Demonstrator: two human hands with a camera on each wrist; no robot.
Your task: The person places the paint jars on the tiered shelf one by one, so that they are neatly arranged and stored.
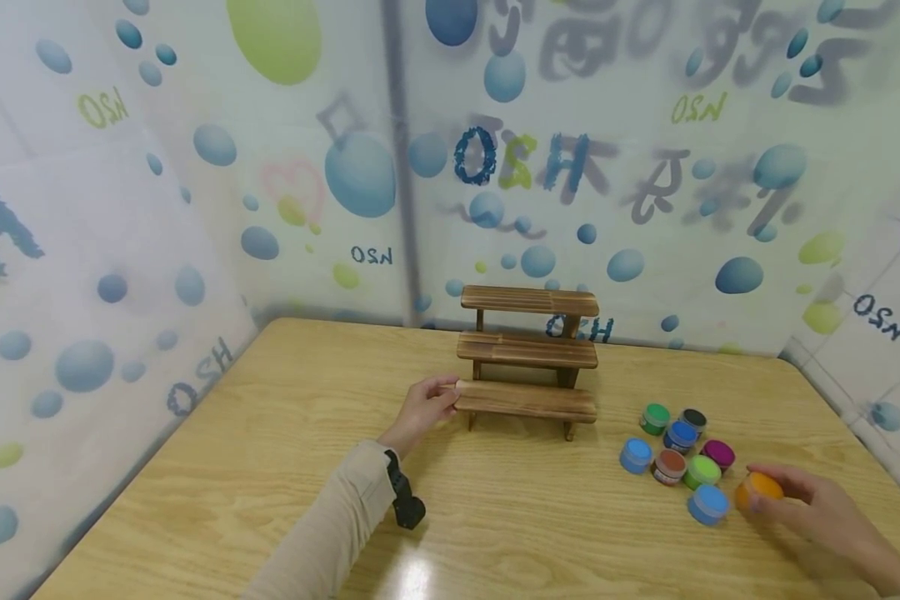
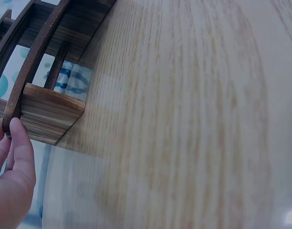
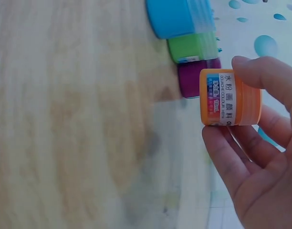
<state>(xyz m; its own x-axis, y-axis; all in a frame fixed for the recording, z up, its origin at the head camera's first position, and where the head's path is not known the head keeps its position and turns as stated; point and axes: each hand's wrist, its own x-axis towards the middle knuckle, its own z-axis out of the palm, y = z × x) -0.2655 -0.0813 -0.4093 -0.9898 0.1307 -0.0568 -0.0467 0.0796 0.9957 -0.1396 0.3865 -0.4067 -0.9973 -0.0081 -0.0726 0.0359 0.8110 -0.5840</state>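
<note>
My left hand [image 1: 422,410] pinches the left end of the lowest board of a three-tier wooden stand [image 1: 528,400]; the left wrist view shows thumb and fingers on the board's tip. At the right, my right hand [image 1: 821,508] grips a small orange paint jar [image 1: 761,490] between thumb and fingers. Its printed label faces the camera in the right wrist view, where a blue jar [image 3: 172,16], a light green jar [image 3: 186,47] and a purple jar [image 3: 190,78] lie beyond it. Whether the orange jar touches the table cannot be told.
Several more paint jars cluster right of the stand, among them a dark green one [image 1: 655,418], a black one [image 1: 693,420] and a brown one [image 1: 669,466]. A printed curtain [image 1: 330,275] hangs behind the wooden table [image 1: 270,417].
</note>
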